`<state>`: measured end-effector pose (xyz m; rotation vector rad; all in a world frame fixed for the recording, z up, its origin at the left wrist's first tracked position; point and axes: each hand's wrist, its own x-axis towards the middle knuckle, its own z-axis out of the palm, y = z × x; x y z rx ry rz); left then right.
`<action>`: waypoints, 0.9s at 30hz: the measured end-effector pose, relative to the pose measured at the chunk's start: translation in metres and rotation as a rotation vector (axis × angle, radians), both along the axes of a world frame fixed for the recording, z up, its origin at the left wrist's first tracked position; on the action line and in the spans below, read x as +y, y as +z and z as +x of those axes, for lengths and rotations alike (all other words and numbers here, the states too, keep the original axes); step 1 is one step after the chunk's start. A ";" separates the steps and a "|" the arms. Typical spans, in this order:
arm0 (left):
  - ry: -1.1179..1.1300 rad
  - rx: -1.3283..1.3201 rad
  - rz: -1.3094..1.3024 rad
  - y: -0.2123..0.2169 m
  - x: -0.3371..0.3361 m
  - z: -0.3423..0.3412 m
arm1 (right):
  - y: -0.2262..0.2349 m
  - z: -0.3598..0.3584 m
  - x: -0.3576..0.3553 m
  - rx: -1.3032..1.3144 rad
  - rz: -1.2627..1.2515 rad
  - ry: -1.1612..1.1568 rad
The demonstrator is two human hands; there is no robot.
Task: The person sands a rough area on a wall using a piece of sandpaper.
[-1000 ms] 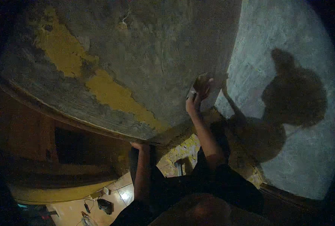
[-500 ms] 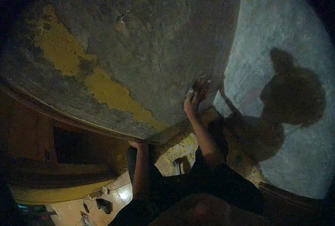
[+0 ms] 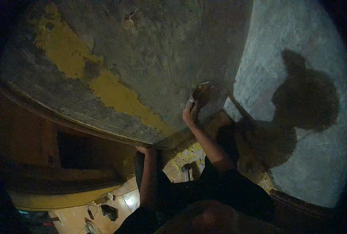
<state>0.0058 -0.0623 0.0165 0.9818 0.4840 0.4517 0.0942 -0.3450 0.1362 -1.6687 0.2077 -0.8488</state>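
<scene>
Against the wall above me, I see my right hand [image 3: 197, 103] gripping a scraper [image 3: 203, 84] on bare grey plaster, most paint judged stripped, a yellow strip [image 3: 103, 91] remaining leftward; left hand [image 3: 144, 150] grips the ledge [image 3: 103, 132].

Very dim pic overall, light coming from behind the person and hitting the pale wall [image 3: 298, 58] at right, where a hard dark shadow [image 3: 306, 101] of the person is falling. The rough ceiling [image 3: 150, 58] is sitting in murky brown-grey w/ grain. Corners are going black, edges are bending from fisheye. Floor tiles [image 3: 130, 199] below are glinting faintly.
</scene>
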 end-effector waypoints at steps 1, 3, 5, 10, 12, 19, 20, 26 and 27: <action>0.057 -0.058 -0.001 0.014 -0.015 -0.006 | 0.007 -0.004 -0.001 -0.143 -0.180 -0.097; 0.073 -0.079 -0.255 0.021 -0.007 -0.002 | 0.017 -0.004 0.000 -0.319 -0.349 -0.200; 0.070 -0.090 -0.520 0.021 -0.007 0.005 | 0.010 -0.005 -0.007 -0.168 -0.358 -0.148; 0.115 -0.125 -0.561 0.003 0.020 0.008 | 0.046 -0.014 -0.001 -0.228 -0.362 -0.106; 0.117 -0.136 -0.590 -0.008 0.019 0.006 | 0.039 -0.015 -0.005 -0.195 -0.412 -0.127; 0.135 -0.192 -0.664 -0.031 0.036 0.014 | 0.029 -0.013 -0.012 -0.130 -0.328 -0.015; 0.137 -0.202 -0.671 -0.033 0.045 0.014 | 0.030 -0.012 -0.008 -0.169 -0.332 -0.069; 0.106 -0.227 -0.760 -0.056 0.013 0.020 | -0.007 0.003 -0.044 0.042 -0.289 0.087; 0.130 -0.056 -0.701 -0.059 -0.013 0.018 | -0.015 -0.005 -0.057 0.079 -0.314 0.070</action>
